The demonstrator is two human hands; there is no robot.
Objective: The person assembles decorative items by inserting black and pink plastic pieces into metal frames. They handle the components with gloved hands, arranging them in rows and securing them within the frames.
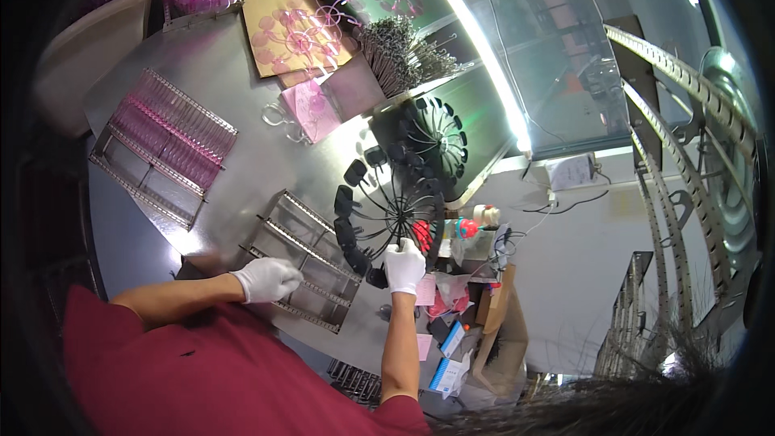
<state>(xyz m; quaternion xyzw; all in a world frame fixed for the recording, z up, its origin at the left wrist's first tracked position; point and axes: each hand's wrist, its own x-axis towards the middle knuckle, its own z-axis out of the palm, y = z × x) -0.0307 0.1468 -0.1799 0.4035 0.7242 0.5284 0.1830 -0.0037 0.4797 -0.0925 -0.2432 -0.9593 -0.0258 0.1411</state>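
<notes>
My right hand, in a white glove, is closed in a pinch at the near side of a black wheel-shaped moulded sprue, whose thin spokes end in flat black tabs. My left hand, also gloved in white, hovers at the near left side of a metal slotted rack. Its fingers are curled together, and whatever may be between them is too small to make out. No parts can be made out in this rack's slots. A second black sprue lies just beyond the first, by the green surface.
Another rack, loaded with rows of pink translucent strips, stands at the left. Pink sprues lie on cardboard at the back, beside a bundle of metal rods. A lamp tube crosses above. Curved metal strips rise at the right.
</notes>
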